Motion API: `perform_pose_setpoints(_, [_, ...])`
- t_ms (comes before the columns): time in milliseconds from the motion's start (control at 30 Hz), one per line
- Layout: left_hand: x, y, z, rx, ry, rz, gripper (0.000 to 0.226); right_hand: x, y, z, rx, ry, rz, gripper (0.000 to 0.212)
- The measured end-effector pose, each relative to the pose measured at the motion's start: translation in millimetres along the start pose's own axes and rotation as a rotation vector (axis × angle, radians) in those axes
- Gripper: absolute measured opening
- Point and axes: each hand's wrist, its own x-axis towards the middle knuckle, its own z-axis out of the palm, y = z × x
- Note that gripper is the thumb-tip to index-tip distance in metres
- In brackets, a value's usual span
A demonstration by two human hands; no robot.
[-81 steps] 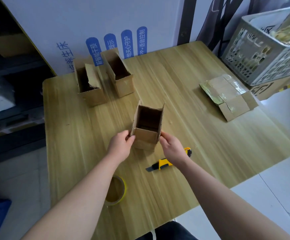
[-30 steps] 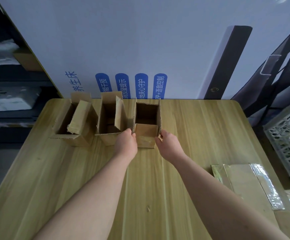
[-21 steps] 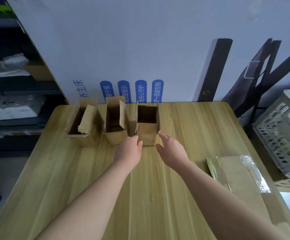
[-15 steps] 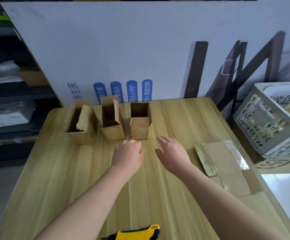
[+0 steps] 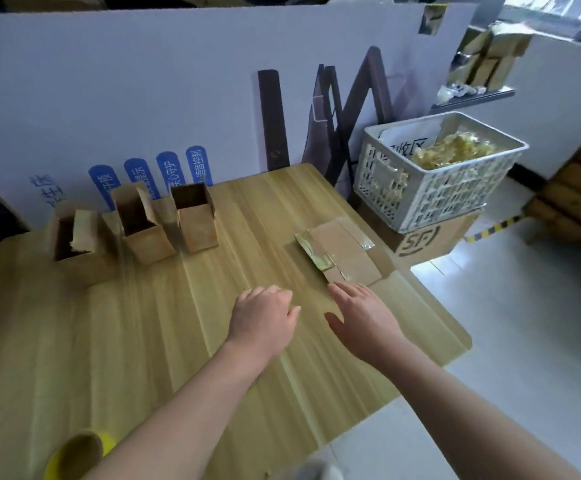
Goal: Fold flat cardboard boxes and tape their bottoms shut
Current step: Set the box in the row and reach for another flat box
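A stack of flat cardboard boxes (image 5: 346, 252) is lying on the right side of the wooden table (image 5: 143, 341), near its far right edge, with strips of shiny tape showing along the top piece. The right hand (image 5: 361, 317) is hovering just short of the stack's near corner, palm down, fingers spread and empty, the fingertips almost at the cardboard but not clearly touching it. The left hand (image 5: 264, 320) is hanging beside it over the bare tabletop, loosely curled with nothing in it. Three folded boxes are standing upright in a row at the far left of the table, open ends up: the right box (image 5: 195, 220) with clean upright walls, the middle box (image 5: 143, 225) with a flap sticking up, and the left box (image 5: 77, 244) with a flap bending inward. A roll of tape (image 5: 74, 455) with a yellow rim is sitting at the near left corner, partly cut off by the frame. Beyond the table's right edge a white plastic crate (image 5: 434, 171) holding crumpled yellowish scraps is resting on a large printed carton (image 5: 427, 240)
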Motion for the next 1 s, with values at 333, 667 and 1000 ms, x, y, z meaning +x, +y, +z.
perform_pose_setpoints(333, [22.6, 106.0, 19.5, -0.012, 0.009, 0.025, 0.038, -35.9, 115.4, -20.1, -0.017, 0.035, 0.017, 0.055])
perform_pose_setpoints(667, [84.5, 223.8, 43.0, -0.136, 0.058, -0.173, 0.039, -8.8, 249.5, -54.2, -0.04, 0.004, -0.131, 0.052])
perform_pose_setpoints(1000, [159.8, 231.7, 57.7, -0.149, 0.049, -0.365, 0.037, 84.3, 298.5, -53.2, -0.051, -0.057, -0.27, 0.045])
